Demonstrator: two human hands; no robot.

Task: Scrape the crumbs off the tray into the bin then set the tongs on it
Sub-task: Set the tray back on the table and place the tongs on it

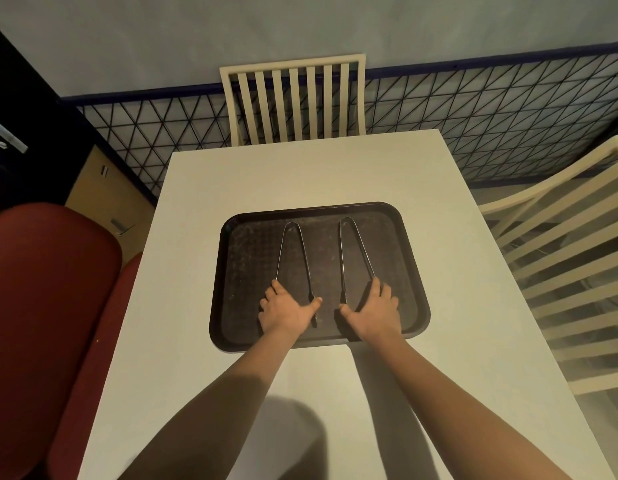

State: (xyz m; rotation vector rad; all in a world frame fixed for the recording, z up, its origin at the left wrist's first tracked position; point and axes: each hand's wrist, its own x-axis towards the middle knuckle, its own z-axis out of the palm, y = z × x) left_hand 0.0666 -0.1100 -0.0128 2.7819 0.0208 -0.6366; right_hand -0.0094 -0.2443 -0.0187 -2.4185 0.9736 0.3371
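Near the tray's (231, 327) near edge, the left hand (287, 311) is gripping the left tongs' (293, 258) open ends, and the right hand (371, 311) is gripping the right tongs (352, 258); both tongs are lying on the tray, bends pointing far, on the white counter (300, 174).

White table (300, 174) stretching ahead. Cream slatted chair (293, 98) tucked in at the far end, straight ahead. Second cream slatted chair (570, 271) off to the right. Dark red padded seat (48, 306) to the left. Black wire mesh panel (474, 123) along the pale wall (300, 26) beyond. Dark cabinet (20, 126) far left.
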